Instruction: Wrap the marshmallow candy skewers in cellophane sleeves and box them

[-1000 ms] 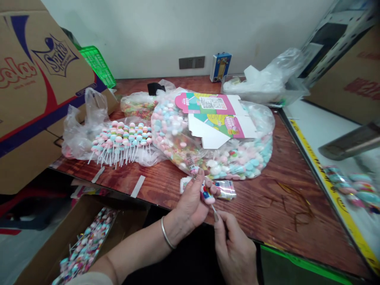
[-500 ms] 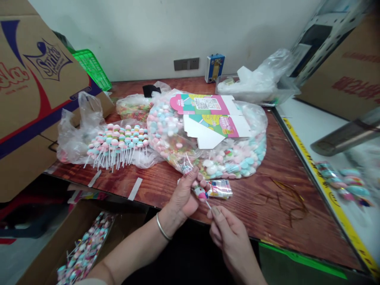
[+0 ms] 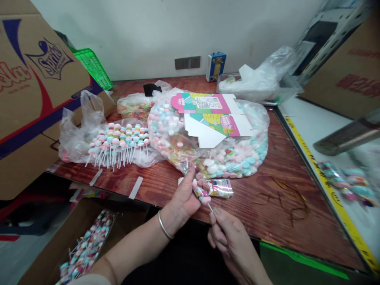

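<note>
My left hand (image 3: pixel 184 198), a metal bangle on its wrist, is closed round the upper part of a wrapped candy lollipop (image 3: pixel 204 196) in pink, white and blue. The lollipop tilts, its stick pointing down and right. My right hand (image 3: pixel 230 231) pinches the white stick near its lower end. Just behind the lollipop, printed plastic wrappers (image 3: pixel 223 188) lie on the table. A large clear bag of pastel candies (image 3: pixel 246 164) sits beyond my hands, with a flat printed carton (image 3: pixel 218 122) on top. Candy sticks (image 3: pixel 121 138) without wrappers are heaped on plastic to the left.
Below the table at left, a cardboard box (image 3: pixel 41 253) holds many wrapped lollipops. A Sprite carton (image 3: pixel 44 91) stands at left. Gold twist ties (image 3: pixel 292 200) lie at right. A plastic tub (image 3: pixel 289 93) stands at the back, and yellow tape (image 3: pixel 323 174) runs along the table's right edge.
The left fingers have shifted on the lollipop, and more of its candy shows. My right hand has moved slightly down and still pinches the stick.
</note>
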`<state>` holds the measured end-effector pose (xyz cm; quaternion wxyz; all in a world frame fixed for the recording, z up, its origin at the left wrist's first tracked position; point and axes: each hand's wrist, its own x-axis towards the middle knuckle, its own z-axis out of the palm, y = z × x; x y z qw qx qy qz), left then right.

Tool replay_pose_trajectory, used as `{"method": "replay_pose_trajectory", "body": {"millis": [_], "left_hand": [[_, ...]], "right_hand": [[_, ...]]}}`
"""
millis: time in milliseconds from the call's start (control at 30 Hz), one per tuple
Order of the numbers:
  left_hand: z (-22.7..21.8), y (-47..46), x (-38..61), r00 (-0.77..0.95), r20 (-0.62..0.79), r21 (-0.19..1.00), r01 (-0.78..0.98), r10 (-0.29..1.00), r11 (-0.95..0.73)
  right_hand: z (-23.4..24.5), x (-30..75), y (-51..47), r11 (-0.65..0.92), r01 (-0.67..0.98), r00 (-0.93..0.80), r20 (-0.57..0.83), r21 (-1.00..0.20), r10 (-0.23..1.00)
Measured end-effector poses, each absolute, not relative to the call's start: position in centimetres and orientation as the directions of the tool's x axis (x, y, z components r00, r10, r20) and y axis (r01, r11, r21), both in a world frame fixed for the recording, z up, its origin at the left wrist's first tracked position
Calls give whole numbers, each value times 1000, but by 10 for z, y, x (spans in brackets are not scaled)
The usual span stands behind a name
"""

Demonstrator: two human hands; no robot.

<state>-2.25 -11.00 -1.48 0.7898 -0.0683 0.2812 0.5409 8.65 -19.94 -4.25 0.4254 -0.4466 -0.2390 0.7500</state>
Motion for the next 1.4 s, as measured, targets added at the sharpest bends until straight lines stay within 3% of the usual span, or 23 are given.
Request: {"method": "replay_pose_trajectory", "body": {"millis": [100, 167, 267, 333, 400, 467, 567, 733, 900, 1100, 1400], "left_hand": [[-20, -114, -16, 235, -510, 275, -867, 827, 416], [-23, -115, -14, 199, -517, 328, -852, 832, 407], [-23, -114, -15, 150, -520, 377, -843, 841, 383], [-22, -112, -17, 146, -522, 378, -844, 840, 382], [-21, -112, -18, 148, -525, 371, -847, 838, 381], [-21, -111, -19, 154, -517, 360, -854, 842, 377], [-19, -112, -20, 185, -503, 325, -865, 845, 382], [-15, -112, -21, 233, -499, 240, -889, 835, 391], [-15, -109, -22, 248, -512, 183, -904, 822, 387], [-17, -104, -26, 250, -493, 154, -918, 833, 366], [-21, -120, -5, 191, -521, 326, -856, 832, 401]], "right_hand": [[-46, 83, -196, -406, -276, -85, -399, -871, 913], [-48, 84, -196, -246, -2, 60, -245, -969, 968], [-51, 90, -199, 31, 429, 141, 101, -903, 985], [-52, 93, -201, 102, 515, 121, 190, -851, 974], [-53, 95, -203, 36, 415, 87, 79, -909, 993], [-52, 95, -202, -161, 165, 15, -161, -973, 987], [-50, 95, -200, -429, -212, -130, -410, -878, 903], [-48, 95, -200, -554, -480, -289, -474, -681, 832], [-46, 92, -204, -583, -546, -362, -457, -602, 812], [-48, 91, -205, -570, -532, -352, -449, -626, 821], [-53, 84, -197, -462, -461, -185, -427, -757, 885]]}}
